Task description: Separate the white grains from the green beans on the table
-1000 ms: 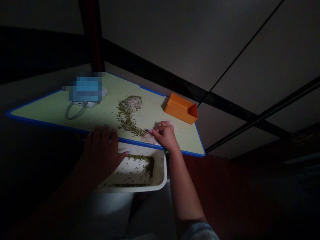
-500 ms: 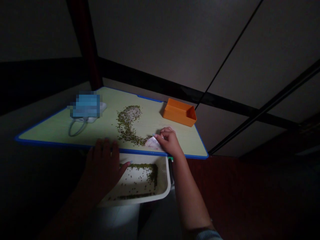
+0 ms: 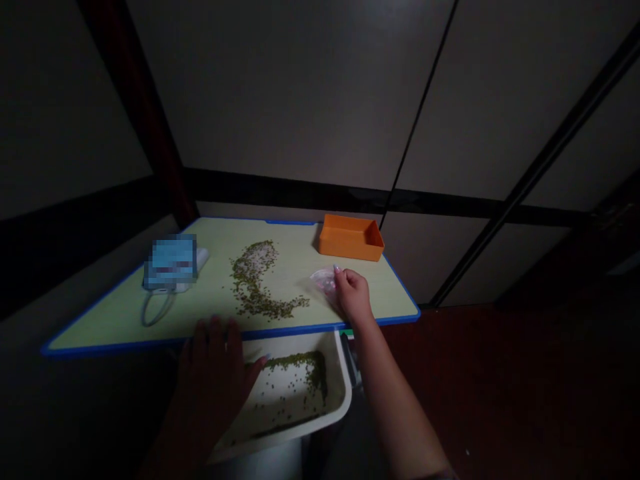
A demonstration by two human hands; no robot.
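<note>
My right hand (image 3: pixel 354 297) is closed on a pale pinkish, partly see-through flat piece (image 3: pixel 325 279), raised just above the tabletop; its exact kind is unclear. Left of it a curved heap of small green seeds (image 3: pixel 250 280) lies on the light yellow table (image 3: pixel 295 243), with whitish grains mixed in at the far end. My left hand (image 3: pixel 213 380) is in shadow, its fingers spread at the blue front edge and its thumb over a white plastic bin (image 3: pixel 343 407). More green seeds (image 3: pixel 315 373) lie inside the bin, mostly along its sides. The left hand hides the bin's left part.
An orange open box (image 3: pixel 351 247) stands at the table's back right. On the left is a blurred-out blue device (image 3: pixel 173 260) with a looped grey cable (image 3: pixel 155 313). Dark-trimmed pale panels (image 3: pixel 300 100) rise behind the table. Reddish floor (image 3: pixel 450 373) lies to the right.
My right hand has lifted the pinkish piece off the seeds and moved it right, away from the heap. The left hand keeps its place at the table edge. The camera view has tilted up.
</note>
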